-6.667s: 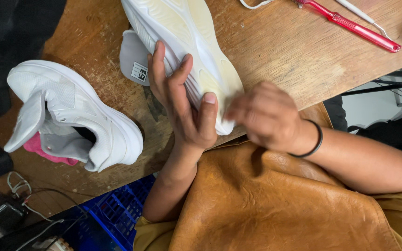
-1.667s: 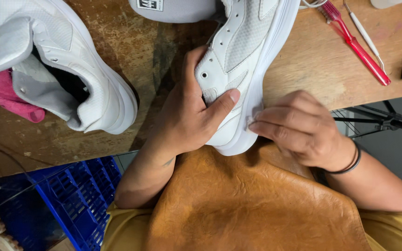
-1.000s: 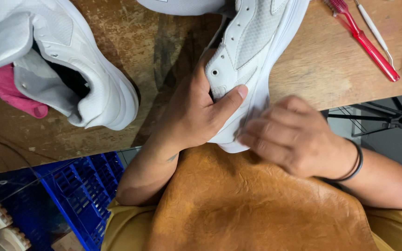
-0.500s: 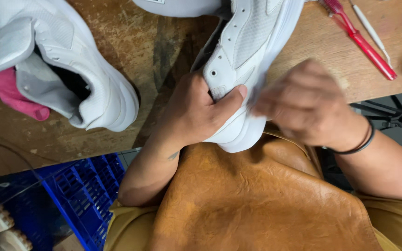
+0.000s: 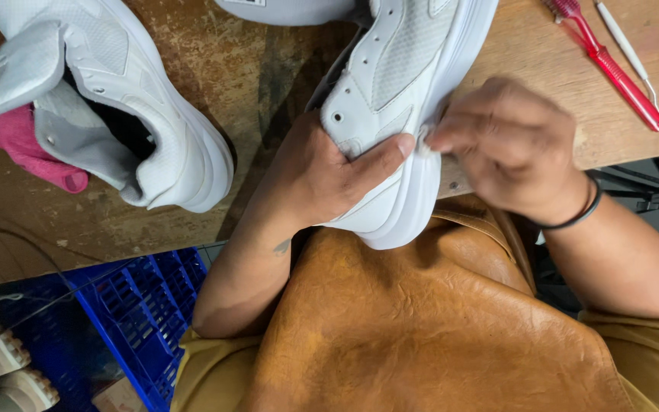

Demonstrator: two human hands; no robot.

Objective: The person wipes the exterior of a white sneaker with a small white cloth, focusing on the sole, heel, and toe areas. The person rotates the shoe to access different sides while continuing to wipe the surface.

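On the wooden bench (image 5: 512,84), the left hand (image 5: 318,179) grips a white sneaker (image 5: 394,99), toe toward the person; the right hand (image 5: 512,145) pinches its sole.

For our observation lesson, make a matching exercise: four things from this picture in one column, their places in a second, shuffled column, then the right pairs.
Things:
1. held white sneaker
2. pink cloth
3. red toothbrush
4. blue crate

Places:
A. below the table edge, bottom left
B. gripped by the left hand
C. on the table, top right
D. under the other sneaker, at left

Pairs: 1-B, 2-D, 3-C, 4-A
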